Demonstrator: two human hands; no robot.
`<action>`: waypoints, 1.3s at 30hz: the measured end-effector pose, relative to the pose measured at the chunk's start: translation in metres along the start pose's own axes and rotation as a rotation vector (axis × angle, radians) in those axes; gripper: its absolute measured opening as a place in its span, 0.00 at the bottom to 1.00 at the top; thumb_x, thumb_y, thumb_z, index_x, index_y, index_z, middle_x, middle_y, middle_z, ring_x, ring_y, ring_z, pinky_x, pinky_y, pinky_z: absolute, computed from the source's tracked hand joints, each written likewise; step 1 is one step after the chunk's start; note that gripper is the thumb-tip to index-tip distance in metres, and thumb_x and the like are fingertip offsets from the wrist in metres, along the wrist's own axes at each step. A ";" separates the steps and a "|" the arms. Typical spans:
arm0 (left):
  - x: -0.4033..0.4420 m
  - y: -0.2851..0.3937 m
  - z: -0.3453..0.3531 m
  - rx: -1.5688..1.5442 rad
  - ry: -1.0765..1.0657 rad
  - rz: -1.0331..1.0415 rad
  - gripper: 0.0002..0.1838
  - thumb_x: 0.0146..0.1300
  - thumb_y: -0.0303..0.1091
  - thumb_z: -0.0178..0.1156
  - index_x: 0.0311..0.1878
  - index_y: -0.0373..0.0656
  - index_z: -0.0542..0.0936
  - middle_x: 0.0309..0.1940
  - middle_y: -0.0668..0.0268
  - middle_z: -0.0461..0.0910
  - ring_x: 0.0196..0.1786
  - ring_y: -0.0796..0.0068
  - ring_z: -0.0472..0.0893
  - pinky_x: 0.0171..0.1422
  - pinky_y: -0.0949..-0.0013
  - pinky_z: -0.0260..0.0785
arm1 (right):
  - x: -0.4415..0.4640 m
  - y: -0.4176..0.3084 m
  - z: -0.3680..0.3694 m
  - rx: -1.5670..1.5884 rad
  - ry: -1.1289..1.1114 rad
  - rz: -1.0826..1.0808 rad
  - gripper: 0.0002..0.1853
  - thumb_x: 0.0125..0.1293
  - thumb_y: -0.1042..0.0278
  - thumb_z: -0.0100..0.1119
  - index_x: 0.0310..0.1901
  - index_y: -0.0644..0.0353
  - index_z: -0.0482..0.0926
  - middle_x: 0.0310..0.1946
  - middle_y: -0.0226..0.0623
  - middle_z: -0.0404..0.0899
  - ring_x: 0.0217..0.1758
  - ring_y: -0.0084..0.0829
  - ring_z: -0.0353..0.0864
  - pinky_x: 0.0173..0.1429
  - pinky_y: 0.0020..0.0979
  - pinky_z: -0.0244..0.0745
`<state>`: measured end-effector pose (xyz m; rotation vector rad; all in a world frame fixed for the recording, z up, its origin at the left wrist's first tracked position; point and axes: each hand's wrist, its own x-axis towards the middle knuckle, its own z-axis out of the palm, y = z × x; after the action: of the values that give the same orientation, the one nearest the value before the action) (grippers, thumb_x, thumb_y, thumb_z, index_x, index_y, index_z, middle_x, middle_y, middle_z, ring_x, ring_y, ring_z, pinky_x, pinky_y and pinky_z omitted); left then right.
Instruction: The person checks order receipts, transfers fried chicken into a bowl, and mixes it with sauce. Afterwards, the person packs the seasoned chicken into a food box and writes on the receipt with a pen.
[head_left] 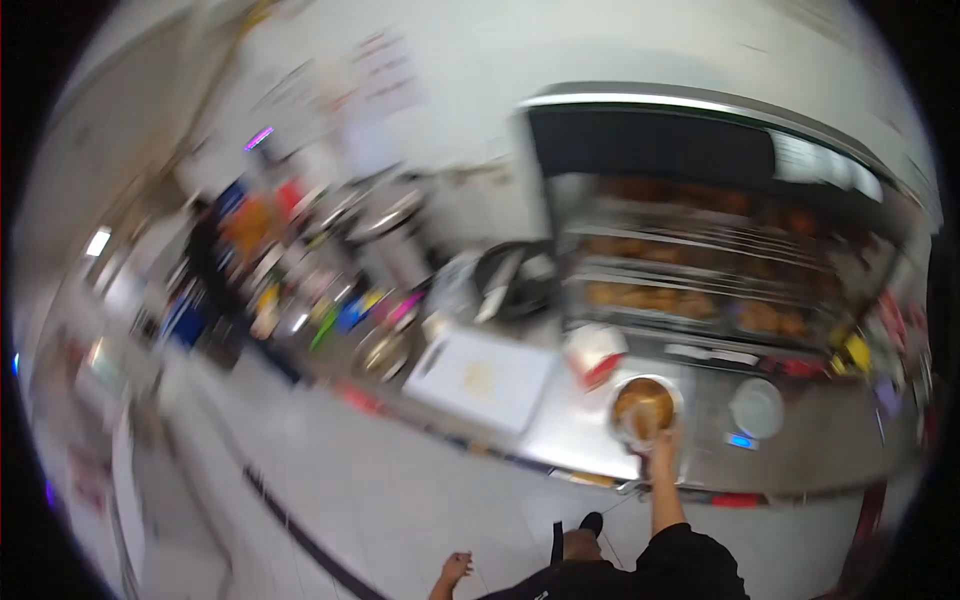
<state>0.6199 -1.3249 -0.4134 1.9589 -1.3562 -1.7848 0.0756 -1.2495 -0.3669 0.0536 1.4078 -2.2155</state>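
Observation:
A round container with brown contents [643, 410] is at the counter's front edge, right of centre. My right hand [662, 448] reaches to its near rim with the fingers closed on it. My left hand [457, 568] hangs low over the floor, away from the counter, its fingers apart and nothing visible in them. Just behind and left of the container stands a white and red carton [596, 355]. A digital scale with a pale round top [757, 409] is on the steel counter to the right.
A white cutting board [483, 380] lies left of the carton. Behind the counter stands a lit display case [690, 270] with browned food on racks. Metal pots [385, 220], a black pan [520, 280] and a metal bowl [382, 353] are leftward. Another person [215, 260] stands farther left.

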 end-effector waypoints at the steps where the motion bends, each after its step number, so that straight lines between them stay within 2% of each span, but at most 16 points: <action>1: -0.010 -0.051 -0.025 -0.046 0.068 0.034 0.19 0.63 0.46 0.57 0.42 0.36 0.73 0.31 0.60 0.78 0.28 0.71 0.80 0.30 0.68 0.75 | -0.018 -0.008 0.009 -0.044 -0.068 -0.032 0.26 0.65 0.60 0.55 0.59 0.62 0.58 0.46 0.42 0.66 0.40 0.36 0.76 0.34 0.35 0.82; 2: -0.034 -0.105 -0.047 -0.084 0.147 0.058 0.21 0.63 0.48 0.56 0.42 0.36 0.74 0.30 0.60 0.79 0.27 0.70 0.80 0.30 0.68 0.74 | -0.037 -0.017 0.019 -0.086 -0.135 -0.067 0.26 0.65 0.60 0.55 0.56 0.66 0.58 0.50 0.43 0.64 0.43 0.37 0.76 0.33 0.37 0.83; 3: -0.071 -0.145 -0.065 -0.130 0.261 0.015 0.21 0.62 0.48 0.56 0.42 0.36 0.74 0.30 0.60 0.79 0.27 0.70 0.80 0.30 0.68 0.74 | 0.073 0.067 -0.066 -0.497 -0.180 0.067 0.26 0.64 0.62 0.55 0.59 0.62 0.58 0.55 0.45 0.63 0.47 0.42 0.75 0.35 0.43 0.83; 5: -0.134 -0.234 -0.092 -0.233 0.451 -0.130 0.22 0.62 0.49 0.56 0.42 0.35 0.74 0.29 0.59 0.80 0.27 0.69 0.81 0.30 0.68 0.74 | -0.038 0.016 0.013 -0.097 -0.009 0.010 0.29 0.60 0.66 0.57 0.62 0.60 0.60 0.52 0.47 0.70 0.46 0.44 0.77 0.38 0.46 0.83; 8: -0.236 -0.368 -0.108 -0.422 0.767 -0.425 0.22 0.61 0.48 0.55 0.41 0.34 0.76 0.32 0.56 0.82 0.29 0.67 0.82 0.34 0.64 0.75 | -0.155 0.002 0.083 -0.260 0.063 -0.099 0.34 0.59 0.67 0.59 0.67 0.54 0.57 0.57 0.49 0.68 0.46 0.48 0.78 0.41 0.47 0.83; 10: -0.308 -0.460 -0.101 0.180 0.738 -0.596 0.22 0.60 0.46 0.53 0.42 0.32 0.79 0.38 0.52 0.82 0.37 0.61 0.83 0.45 0.59 0.75 | -0.187 0.044 0.100 -0.333 0.058 -0.128 0.32 0.61 0.61 0.58 0.66 0.53 0.58 0.57 0.49 0.68 0.46 0.47 0.78 0.40 0.45 0.83; 12: -0.378 -0.480 -0.084 -0.616 0.790 -1.077 0.22 0.61 0.45 0.52 0.44 0.33 0.80 0.43 0.49 0.81 0.48 0.57 0.81 0.54 0.58 0.71 | -0.268 0.091 0.136 -0.405 -0.057 -0.064 0.32 0.61 0.60 0.57 0.66 0.53 0.58 0.57 0.49 0.68 0.46 0.47 0.78 0.40 0.45 0.83; 14: -0.412 -0.541 -0.062 -0.586 0.651 -1.115 0.22 0.61 0.46 0.53 0.46 0.36 0.80 0.46 0.51 0.81 0.52 0.60 0.79 0.53 0.57 0.71 | -0.348 0.137 0.173 -0.441 -0.191 -0.001 0.32 0.61 0.60 0.57 0.66 0.53 0.58 0.57 0.49 0.69 0.47 0.47 0.78 0.40 0.45 0.83; 17: -0.439 -0.582 -0.056 -0.818 0.468 -1.062 0.29 0.64 0.51 0.53 0.58 0.35 0.72 0.53 0.54 0.77 0.44 0.60 0.81 0.43 0.54 0.73 | -0.456 0.202 0.234 -0.481 -0.385 0.067 0.32 0.61 0.59 0.57 0.66 0.53 0.58 0.56 0.49 0.69 0.47 0.47 0.78 0.40 0.44 0.83; 18: -0.453 -0.589 -0.040 -1.058 0.713 -0.746 0.23 0.59 0.49 0.57 0.45 0.36 0.79 0.45 0.56 0.81 0.50 0.65 0.80 0.48 0.55 0.71 | -0.490 0.225 0.251 -0.491 -0.440 0.087 0.32 0.61 0.59 0.57 0.66 0.53 0.58 0.56 0.49 0.69 0.47 0.47 0.78 0.39 0.44 0.83; 19: -0.433 -0.594 -0.057 -1.232 0.695 -0.968 0.26 0.59 0.50 0.59 0.50 0.37 0.77 0.46 0.56 0.80 0.49 0.60 0.79 0.47 0.54 0.70 | -0.524 0.248 0.268 -0.493 -0.485 0.105 0.32 0.61 0.58 0.57 0.66 0.53 0.59 0.56 0.49 0.69 0.47 0.47 0.78 0.39 0.44 0.83; 22: -0.412 -0.611 -0.077 -1.627 0.779 -0.775 0.25 0.66 0.48 0.52 0.60 0.42 0.67 0.45 0.61 0.78 0.46 0.64 0.80 0.45 0.53 0.72 | -0.625 0.315 0.322 -0.492 -0.616 0.151 0.32 0.62 0.58 0.56 0.66 0.53 0.59 0.56 0.49 0.69 0.48 0.47 0.77 0.39 0.44 0.83; 30: -0.431 -0.668 -0.254 -1.821 1.103 -0.535 0.24 0.67 0.48 0.51 0.60 0.43 0.68 0.46 0.62 0.78 0.46 0.65 0.80 0.46 0.56 0.72 | -0.957 0.488 0.461 -0.514 -1.145 0.343 0.30 0.63 0.52 0.54 0.63 0.56 0.62 0.56 0.49 0.68 0.53 0.46 0.74 0.38 0.42 0.84; 32: -0.448 -0.693 -0.299 -1.849 1.151 -0.511 0.23 0.67 0.47 0.50 0.59 0.43 0.68 0.46 0.62 0.78 0.45 0.65 0.79 0.46 0.57 0.72 | -1.060 0.547 0.478 -0.542 -1.531 0.395 0.28 0.64 0.52 0.54 0.60 0.63 0.66 0.59 0.48 0.66 0.55 0.45 0.73 0.37 0.40 0.85; 33: -0.457 -0.708 -0.319 -1.864 1.163 -0.512 0.23 0.67 0.47 0.50 0.59 0.44 0.68 0.47 0.62 0.78 0.45 0.65 0.79 0.46 0.58 0.72 | -1.101 0.582 0.477 -0.416 -1.794 0.320 0.29 0.65 0.52 0.53 0.62 0.61 0.64 0.60 0.48 0.64 0.57 0.46 0.72 0.37 0.41 0.85; 39: -0.521 -0.833 -0.407 -2.046 1.237 -0.610 0.22 0.68 0.47 0.49 0.59 0.44 0.69 0.47 0.62 0.78 0.45 0.66 0.79 0.47 0.60 0.71 | -1.491 0.585 0.435 -0.490 -1.926 0.667 0.29 0.70 0.60 0.45 0.68 0.48 0.46 0.61 0.51 0.61 0.47 0.53 0.79 0.30 0.41 0.87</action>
<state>1.4490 -0.6621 -0.4745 1.2467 1.1734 -0.6027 1.7281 -1.2260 -0.2122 -1.1903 0.4678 -0.5371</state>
